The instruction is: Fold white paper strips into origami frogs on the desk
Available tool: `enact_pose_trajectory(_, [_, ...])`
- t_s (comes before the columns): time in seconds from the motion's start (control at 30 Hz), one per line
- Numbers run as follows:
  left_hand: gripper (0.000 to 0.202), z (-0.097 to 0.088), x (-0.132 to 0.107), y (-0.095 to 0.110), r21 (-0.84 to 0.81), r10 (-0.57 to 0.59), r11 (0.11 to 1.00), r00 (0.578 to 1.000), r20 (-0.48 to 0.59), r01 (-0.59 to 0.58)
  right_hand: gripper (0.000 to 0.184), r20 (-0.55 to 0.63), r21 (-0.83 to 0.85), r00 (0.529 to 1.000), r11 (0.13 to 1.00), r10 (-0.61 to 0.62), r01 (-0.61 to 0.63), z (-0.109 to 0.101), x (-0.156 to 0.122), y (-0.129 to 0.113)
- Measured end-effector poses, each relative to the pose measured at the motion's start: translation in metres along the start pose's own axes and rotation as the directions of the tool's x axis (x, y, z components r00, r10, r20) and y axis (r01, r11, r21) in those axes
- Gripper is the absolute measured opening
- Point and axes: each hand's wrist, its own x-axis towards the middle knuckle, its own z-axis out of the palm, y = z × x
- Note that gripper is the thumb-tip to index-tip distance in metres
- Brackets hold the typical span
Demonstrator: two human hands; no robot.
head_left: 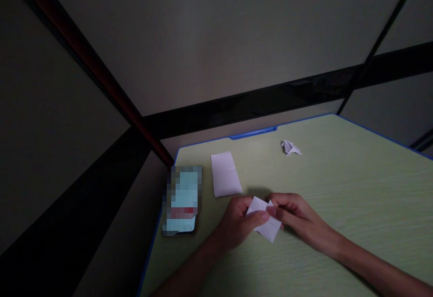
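Observation:
Between both hands, just above the table, is a small folded piece of white paper (270,230) with creases across its face and pointed corners. My left hand (235,222) is closed on its left side, the thumb lying flat over the front. On the other side my right hand (297,213) pinches the upper right part, thumb in front and fingers behind. The fingers hide part of the paper's middle and its back.
A folded white paper sheet (226,174) lies beyond my left hand. Left of it is a phone (184,193) with a lit, partly blurred screen. A small folded paper figure (290,148) sits toward the back of the light green table (355,171). A blue pen groove (253,133) edges the table by the wall.

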Motion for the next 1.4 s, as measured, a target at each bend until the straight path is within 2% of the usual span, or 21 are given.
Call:
enact_pose_trajectory(0.23, [0.024,0.005,-0.001,0.003,0.078,0.080,0.994,0.989,-0.123,-0.070,0.037,-0.051,0.022,0.999,1.000,-0.018,0.019,0.001,0.002,-0.003])
enact_pose_trajectory(0.47, [0.023,0.006,0.004,0.004,0.101,0.080,0.993,0.960,-0.267,-0.055,0.030,-0.153,-0.011,0.988,0.999,-0.032,0.031,0.001,0.004,0.000])
enact_pose_trajectory(0.63, [0.024,0.003,0.004,0.006,0.104,0.091,0.993,0.924,-0.373,-0.056,0.017,-0.287,0.012,0.952,0.993,-0.106,0.115,0.002,0.004,0.003])
enact_pose_trajectory(0.8, [0.026,0.003,0.004,0.007,0.123,0.100,0.991,0.929,-0.355,-0.060,0.016,-0.269,-0.073,0.952,0.988,-0.148,0.133,0.001,0.005,0.006])
enact_pose_trajectory(1.1, [0.023,0.003,0.003,0.006,0.151,0.115,0.986,0.931,-0.346,-0.066,0.013,-0.243,-0.102,0.960,0.988,-0.139,0.117,0.002,0.005,0.008])
enact_pose_trajectory(1.27, [0.021,0.004,0.005,0.004,0.133,0.105,0.989,0.925,-0.364,-0.060,0.017,-0.254,0.045,0.965,0.996,-0.060,0.074,0.002,0.007,0.004])
enact_pose_trajectory(1.4, [0.021,0.004,0.006,0.005,0.100,0.105,0.992,0.918,-0.381,-0.072,0.019,-0.375,0.279,0.927,0.955,0.012,0.100,-0.005,0.010,0.001])
